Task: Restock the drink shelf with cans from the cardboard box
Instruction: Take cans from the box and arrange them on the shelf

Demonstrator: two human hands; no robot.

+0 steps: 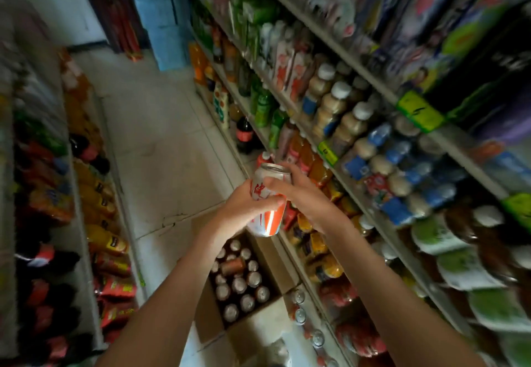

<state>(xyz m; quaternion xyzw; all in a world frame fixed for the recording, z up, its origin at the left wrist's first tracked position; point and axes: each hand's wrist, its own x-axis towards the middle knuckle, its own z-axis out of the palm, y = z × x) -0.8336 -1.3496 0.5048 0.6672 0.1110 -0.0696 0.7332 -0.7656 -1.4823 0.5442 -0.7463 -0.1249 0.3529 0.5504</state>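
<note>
White-and-orange metal drink can (268, 220) is held in both hands: left hand (244, 208) wraps its middle, right hand (301, 194) grips its top, above the open brown cardboard box (205, 309).

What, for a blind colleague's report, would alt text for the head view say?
A left hand and right hand together hold an orange-and-white can beside a packed drink shelf. Below, an open cardboard box on the floor holds more cans.

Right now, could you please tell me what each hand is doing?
Left hand: closed around the white-and-orange drink can.
Right hand: closed around the same can, nearer its top.
</note>
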